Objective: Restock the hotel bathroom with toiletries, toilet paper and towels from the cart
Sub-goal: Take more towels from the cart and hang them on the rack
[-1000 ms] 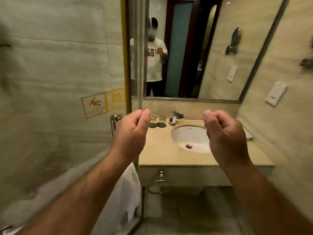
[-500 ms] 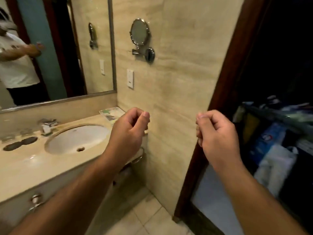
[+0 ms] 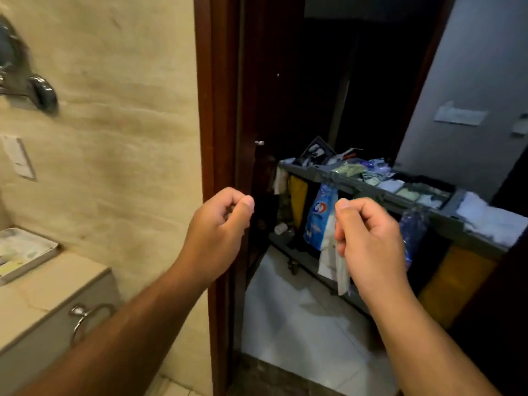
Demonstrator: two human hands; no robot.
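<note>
The housekeeping cart (image 3: 380, 193) stands just outside the doorway, its grey top tray filled with small packets of toiletries. Folded white towels (image 3: 491, 218) lie on its right end. A blue packet (image 3: 320, 218) and a white plastic bag (image 3: 333, 261) hang from its side. My left hand (image 3: 218, 232) is raised in front of the door frame, fingers curled, holding nothing. My right hand (image 3: 371, 244) is raised in front of the cart, also curled and empty, apart from the hanging bags.
The dark wooden door frame (image 3: 211, 110) splits the view. At lower left is the vanity counter (image 3: 57, 284) with an amenity tray (image 3: 25, 252) and a towel ring (image 3: 85, 318) below. A grey door (image 3: 471, 81) stands behind the cart.
My view has swung right from the sink and mirror to the doorway and cart. Both hands stay raised and curled in the same pose.
</note>
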